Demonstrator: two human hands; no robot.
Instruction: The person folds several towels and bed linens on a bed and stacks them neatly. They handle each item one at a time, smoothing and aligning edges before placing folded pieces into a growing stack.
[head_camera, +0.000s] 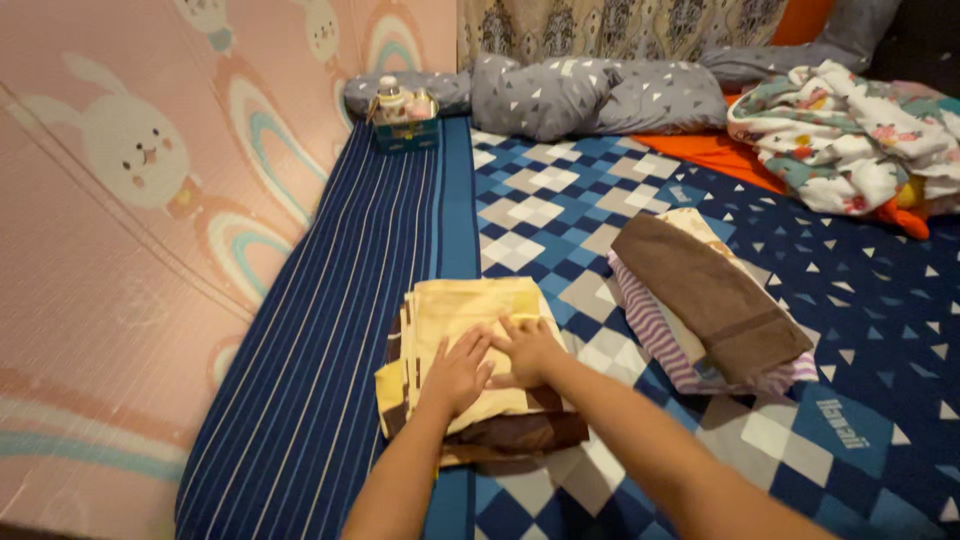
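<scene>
The scene is warmly and fairly evenly lit, as if by an indoor lamp overhead. The pink play mat (130, 250) at nine o'clock takes a soft sheen without hard glare. Shadows are short and soft: a faint dark edge lies under the folded yellow and brown cloth (470, 370) and beneath the brown towel (715, 300) at three o'clock. The corner at one o'clock falls off into darkness. The forearms at six o'clock look slightly smeared and stretched by the wide lens. The grey pillows (600, 95) at twelve o'clock are a little soft.
</scene>
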